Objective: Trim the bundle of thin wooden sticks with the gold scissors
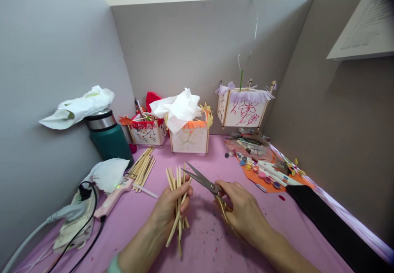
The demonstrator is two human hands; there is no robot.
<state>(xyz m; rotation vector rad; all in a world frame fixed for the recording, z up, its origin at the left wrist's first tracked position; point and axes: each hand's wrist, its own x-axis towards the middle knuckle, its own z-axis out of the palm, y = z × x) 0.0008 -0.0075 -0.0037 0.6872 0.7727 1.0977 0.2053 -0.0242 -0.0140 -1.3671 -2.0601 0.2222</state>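
Note:
Several thin wooden sticks [177, 215] stand fanned out in my left hand [175, 201], its fingers closed round their middle. My right hand [238, 207] grips a pair of scissors [201, 178] by the gold handles. The scissor blades are apart and point up and left, their tips close to the upper ends of the sticks. Whether a blade touches a stick I cannot tell. Beyond my left hand, more wooden sticks [143, 166] lie in a bundle on the pink tabletop [212, 240].
Decorated paper boxes [189, 139] line the back, one hanging lantern [246, 108] at the right. A teal bottle [111, 141], pink glue gun [115, 197] and power strip [75, 223] are left. Paint pots [255, 169] and a black case [332, 223] lie right.

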